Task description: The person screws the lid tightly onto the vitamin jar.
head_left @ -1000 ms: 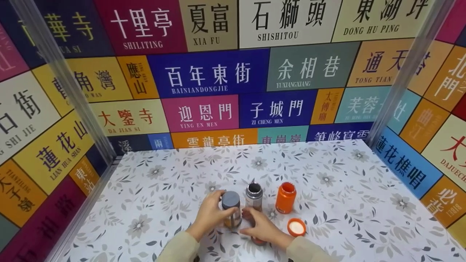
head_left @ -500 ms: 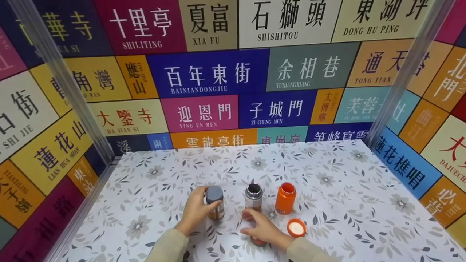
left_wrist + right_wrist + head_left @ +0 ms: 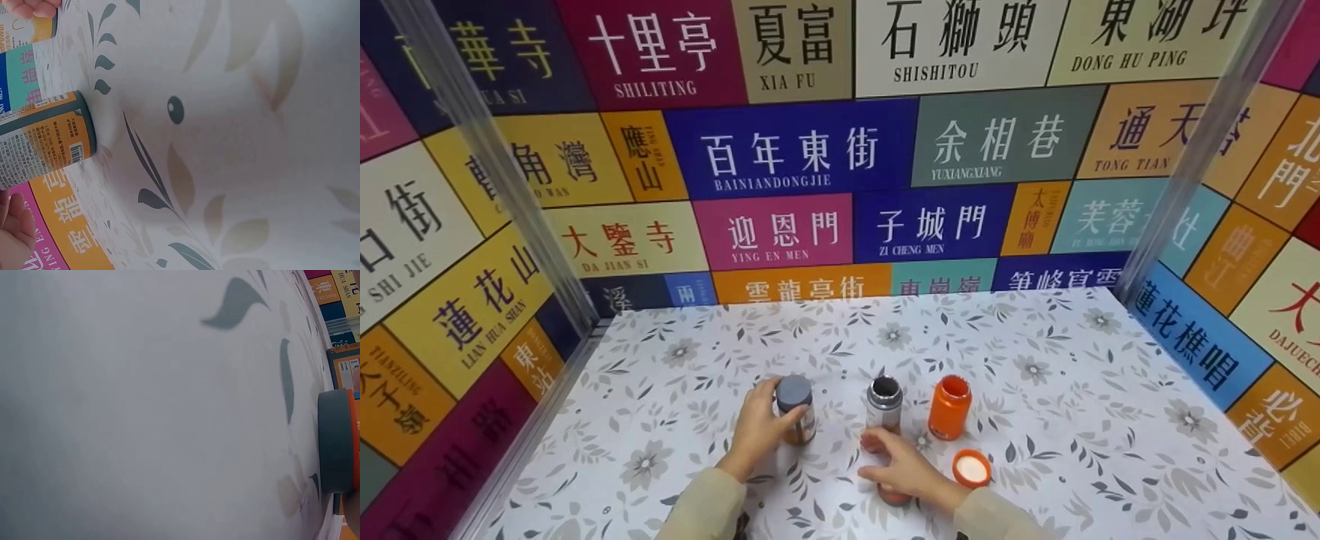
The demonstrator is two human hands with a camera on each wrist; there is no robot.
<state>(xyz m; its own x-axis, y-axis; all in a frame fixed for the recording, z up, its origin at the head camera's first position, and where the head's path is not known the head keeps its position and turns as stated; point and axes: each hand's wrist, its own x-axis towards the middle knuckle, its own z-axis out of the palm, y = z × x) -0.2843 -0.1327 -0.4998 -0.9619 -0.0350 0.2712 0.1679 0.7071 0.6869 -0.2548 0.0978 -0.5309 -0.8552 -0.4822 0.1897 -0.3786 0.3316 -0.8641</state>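
Behind everything rises the wall [image 3: 806, 150] of bright signs, and in front of it spreads the tabletop [image 3: 720, 345], covered in a grey leaf-and-flower print. The left hand [image 3: 757, 427] curls its thumb and fingers round an upright grey-topped bottle [image 3: 795, 394], to the left of the other containers; whether its base touches the surface I cannot tell. The right hand [image 3: 911, 471] has its thumb and forefinger spread apart, with bare print showing between them. Just beyond its fingertips stands the open silver-grey bottle [image 3: 885, 409], its lower part hidden by the fingers, so contact is unclear. Beside that, to the right, is the slightly smaller orange bottle [image 3: 949, 409], upright and uncapped. Smallest are the lids: a white-lined orange lid [image 3: 972, 469] near the right wrist, and a grey-and-orange lid [image 3: 336, 441] partly hidden under the right hand, orange side up.
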